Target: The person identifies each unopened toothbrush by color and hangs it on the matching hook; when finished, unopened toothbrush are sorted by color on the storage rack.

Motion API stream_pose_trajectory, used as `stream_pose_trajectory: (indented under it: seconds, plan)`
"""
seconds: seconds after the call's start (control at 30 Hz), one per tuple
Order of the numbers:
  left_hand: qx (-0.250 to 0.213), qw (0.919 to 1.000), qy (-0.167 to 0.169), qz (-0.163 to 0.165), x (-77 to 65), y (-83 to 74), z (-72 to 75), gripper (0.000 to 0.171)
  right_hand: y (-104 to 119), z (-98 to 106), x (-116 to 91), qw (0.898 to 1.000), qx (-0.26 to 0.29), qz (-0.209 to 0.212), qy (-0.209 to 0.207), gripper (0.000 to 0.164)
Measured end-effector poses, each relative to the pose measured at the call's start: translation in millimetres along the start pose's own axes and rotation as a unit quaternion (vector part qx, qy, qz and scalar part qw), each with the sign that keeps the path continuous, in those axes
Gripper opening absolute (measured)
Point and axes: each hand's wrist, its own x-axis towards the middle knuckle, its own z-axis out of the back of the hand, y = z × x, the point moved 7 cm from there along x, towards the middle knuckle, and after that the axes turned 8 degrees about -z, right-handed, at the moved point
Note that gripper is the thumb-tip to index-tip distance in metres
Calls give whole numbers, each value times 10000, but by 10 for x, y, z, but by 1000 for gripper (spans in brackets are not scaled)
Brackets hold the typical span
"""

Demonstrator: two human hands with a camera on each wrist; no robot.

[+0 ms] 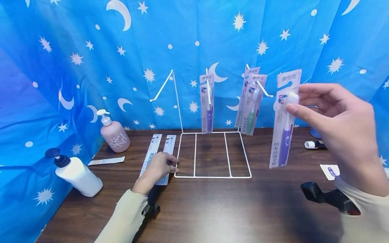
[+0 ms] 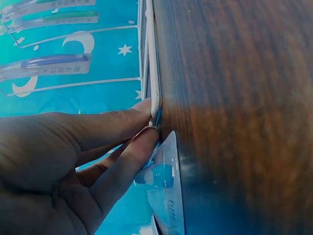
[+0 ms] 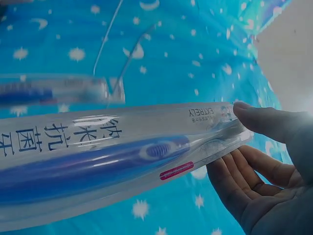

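My right hand [image 1: 343,118] pinches the upper part of a packaged purple toothbrush [image 1: 282,141] between thumb and fingers, holding it upright in the air right of the white wire rack [image 1: 212,177]. In the left wrist view, thumb and fingertip of my left hand [image 2: 98,152] pinch the rack's base wire near its front left corner. From the middle hook hangs another packaged purple toothbrush [image 1: 207,118]. A packaged green toothbrush [image 1: 251,111] hangs at the right hook, partly covering a second pack [image 1: 244,87]. Two packaged blue toothbrushes [image 1: 153,143] lie beside my left hand, which partly hides them.
At left stand a pink pump bottle [image 1: 117,138] and a white pump bottle [image 1: 80,177], with a slim white packet [image 1: 106,161] near them. A white-capped dark tube [image 1: 313,144] and a white card [image 1: 329,171] lie at right. A blue star-patterned curtain [image 1: 146,40] backs the table.
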Motion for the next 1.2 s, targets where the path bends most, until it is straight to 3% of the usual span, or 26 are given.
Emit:
stream_pose_trajectory:
  seconds: [0.17, 0.4, 0.57, 0.87, 1.2]
  plan:
    - [45, 10000, -38, -60, 0, 12, -35, 21, 135, -234, -104, 9980, 217, 333, 488, 45]
    - [25, 9999, 0, -150, 13, 11, -69, 22, 199, -584, -163, 9926, 480, 165, 1103, 43]
    - [104, 9997, -41, -227, 40, -12, -56, 22, 261, -805, -174, 9872, 672, 326, 1410, 40]
    - [173, 9998, -28, -102, 16, -15, -16, 23, 243, -1119, -155, 9819, 771, 457, 1666, 40]
    - [146, 9998, -21, -125, 1, 9, -3, 24, 179, -1301, -117, 9837, 711, 440, 1592, 40]
